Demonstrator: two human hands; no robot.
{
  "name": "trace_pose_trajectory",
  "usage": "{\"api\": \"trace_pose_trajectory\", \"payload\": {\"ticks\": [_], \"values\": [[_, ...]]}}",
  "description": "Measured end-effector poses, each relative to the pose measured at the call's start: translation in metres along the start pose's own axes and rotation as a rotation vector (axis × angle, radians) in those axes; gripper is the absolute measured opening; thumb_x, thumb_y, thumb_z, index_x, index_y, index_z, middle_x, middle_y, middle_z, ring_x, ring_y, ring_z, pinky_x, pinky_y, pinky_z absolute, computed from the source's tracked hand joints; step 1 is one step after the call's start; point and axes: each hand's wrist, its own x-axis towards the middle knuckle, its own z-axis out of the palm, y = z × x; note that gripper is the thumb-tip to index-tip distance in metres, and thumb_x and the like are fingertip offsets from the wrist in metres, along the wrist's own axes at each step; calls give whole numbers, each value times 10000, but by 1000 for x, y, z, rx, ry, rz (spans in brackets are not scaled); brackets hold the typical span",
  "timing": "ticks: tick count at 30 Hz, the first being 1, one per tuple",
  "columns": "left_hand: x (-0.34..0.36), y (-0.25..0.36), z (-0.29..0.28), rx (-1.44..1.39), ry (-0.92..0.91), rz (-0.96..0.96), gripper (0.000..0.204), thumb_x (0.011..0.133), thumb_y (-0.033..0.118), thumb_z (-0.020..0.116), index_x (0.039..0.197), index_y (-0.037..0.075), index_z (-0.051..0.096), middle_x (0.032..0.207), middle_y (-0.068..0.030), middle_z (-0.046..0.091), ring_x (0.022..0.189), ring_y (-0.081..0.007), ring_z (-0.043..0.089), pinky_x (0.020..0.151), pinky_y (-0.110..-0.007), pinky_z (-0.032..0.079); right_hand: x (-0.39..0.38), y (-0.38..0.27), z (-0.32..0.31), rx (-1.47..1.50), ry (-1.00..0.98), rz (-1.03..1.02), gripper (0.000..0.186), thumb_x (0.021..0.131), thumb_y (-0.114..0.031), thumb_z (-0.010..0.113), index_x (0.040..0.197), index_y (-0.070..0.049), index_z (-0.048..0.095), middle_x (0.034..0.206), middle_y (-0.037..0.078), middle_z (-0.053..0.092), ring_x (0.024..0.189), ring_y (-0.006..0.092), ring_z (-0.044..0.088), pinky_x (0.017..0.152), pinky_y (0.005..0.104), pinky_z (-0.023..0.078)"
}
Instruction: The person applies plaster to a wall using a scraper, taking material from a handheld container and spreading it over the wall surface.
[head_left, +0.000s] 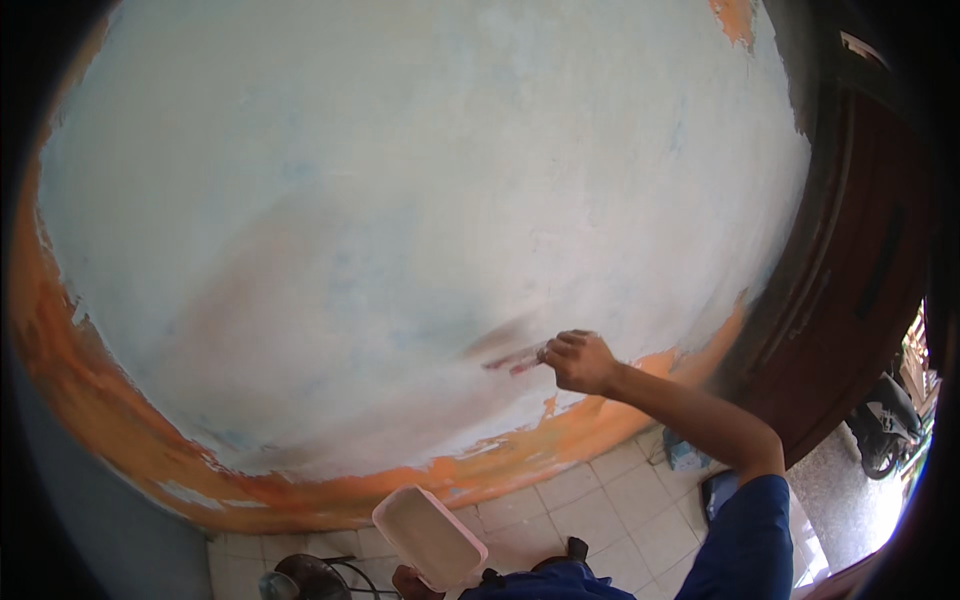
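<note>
My right hand [585,362] is closed around a small flat hand tool [516,359], streaked grey and reddish. Its far end is at the pale wall [400,250], low and right of the middle; whether it is a scraper or a brush I cannot tell. A shadow falls on the wall beside it. My left hand [415,583], partly hidden at the lower edge, grips a pale pink rectangular tub [432,536] by its near side. The tub is tilted, and a smooth greyish-white layer shows inside. White coating covers most of the wall, with a ragged border against orange paint [300,505].
Light floor tiles [570,487] lie below the wall. A dark round object with cables [312,577] stands at lower left. Right of my arm are a blue-and-white package [684,452], a dark red-brown door [850,280] and a parked motorbike [884,425] outside.
</note>
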Motion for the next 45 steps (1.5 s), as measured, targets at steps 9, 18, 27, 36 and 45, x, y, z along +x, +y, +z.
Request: {"api": "trace_pose_trajectory", "payload": {"ticks": [9, 18, 27, 36, 45], "values": [[-6, 36, 16, 144, -7, 19, 435, 677, 166, 708, 1037, 5, 526, 1034, -159, 600, 891, -250, 607, 777, -415, 520, 163, 176, -216, -628, 601, 278, 170, 681, -109, 631, 848, -140, 639, 772, 61, 629, 662, 262, 616, 564, 366, 500], [-10, 40, 26, -992, 184, -588, 508, 774, 197, 463, 1244, 10, 419, 1219, -158, 505, 1077, -340, 524, 906, -524, 439, 82, 155, -79, -707, 466, 84, 234, 688, -99, 594, 912, -34, 581, 821, 103, 600, 790, 243, 600, 782, 356, 501], [10, 60, 38, -889, -44, -456, 564, 662, 190, 489, 1174, -45, 471, 1092, -169, 569, 985, -332, 576, 848, -490, 479, -66, -97, 22, 375, 435, 640, 127, 726, -29, 636, 843, -51, 592, 683, 61, 592, 560, 180, 585, 520, 298, 468], [32, 104, 158, -850, -193, -588, 564, 702, 188, 535, 1210, -47, 461, 1133, -167, 559, 1029, -315, 563, 878, -461, 463, -97, -156, -55, 1769, 553, 1595, 173, 798, -18, 607, 958, 42, 577, 875, 114, 640, 755, 165, 619, 669, 285, 498], [24, 89, 266, -720, -401, -561, 875, 575, 60, 478, 1396, 34, 175, 1336, -150, 391, 1227, -290, 412, 1027, -389, 344, -165, -113, -91, 1422, 248, 1448, 243, 798, -8, 595, 1016, 83, 536, 858, 147, 643, 785, 168, 627, 682, 288, 504]]}}
